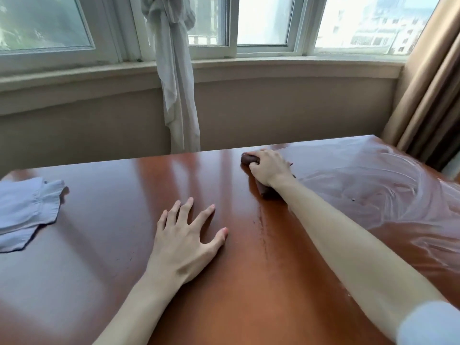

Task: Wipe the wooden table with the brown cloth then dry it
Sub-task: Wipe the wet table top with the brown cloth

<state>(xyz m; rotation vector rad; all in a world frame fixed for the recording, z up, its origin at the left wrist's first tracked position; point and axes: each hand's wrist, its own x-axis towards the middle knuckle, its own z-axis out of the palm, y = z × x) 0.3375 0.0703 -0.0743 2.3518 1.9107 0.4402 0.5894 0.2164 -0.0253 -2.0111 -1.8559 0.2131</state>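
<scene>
Streaks are the likeliest fault from here: wet swirls are seen only on the right part of the wooden table [239,282], while the middle and left look dry and unwiped, so patches could be missed if the strokes are not overlapped. A line of droplets is visible down the middle of the top, and water could be left to sit there if drying is delayed. The white cloth [27,215], lying near the left edge and well apart from the wet area, could be dampened if the wiping is carried that far.

The brown cloth [249,159] is bunched near the far edge of the table and is gripped by the right hand [267,168], whose fingers are curled over it and pressed down, with the arm stretched forward. The left hand [185,237] is laid flat on the tabletop with fingers spread, and nothing is held by it.
</scene>
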